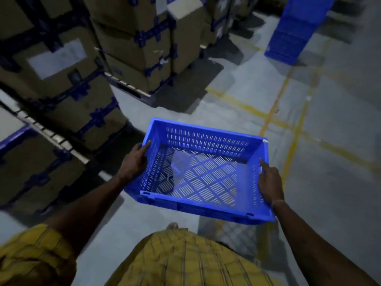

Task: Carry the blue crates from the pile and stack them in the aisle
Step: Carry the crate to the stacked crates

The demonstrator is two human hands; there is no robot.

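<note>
- Head view: blue crate [203, 172] carried clear of the floor at centre frame, open side up, near edge tipped slightly low toward 5 o'clock
- Left hand [135, 161] wrapped over the short side wall at 9 o'clock of the crate, thumb hooked over the rim, fingers closed against the outside
- Right hand [269, 183] clamped on the opposite short wall at 3 o'clock, index finger stretched along the rim, remaining fingers out of sight behind the wall
- Grip on opposite ends probably chosen to keep the light, empty load level and easy to lower squarely onto a stack
- A clear plastic sheet [185, 164] lying loose on the slotted bottom
- Stack of blue crates [296, 32] standing on the floor at 1 o'clock, well apart from the held one; likely the destination in the aisle
- Grey concrete floor [340, 162] crossed by worn yellow lines [292, 141] from 12 to 4 o'clock
- Strapped cardboard boxes [61, 65] piled on pallets from 9 to 12 o'clock, dim light, edges blurred
- Yellow checked garment [185, 261] and a bare toe at 6 o'clock
</note>
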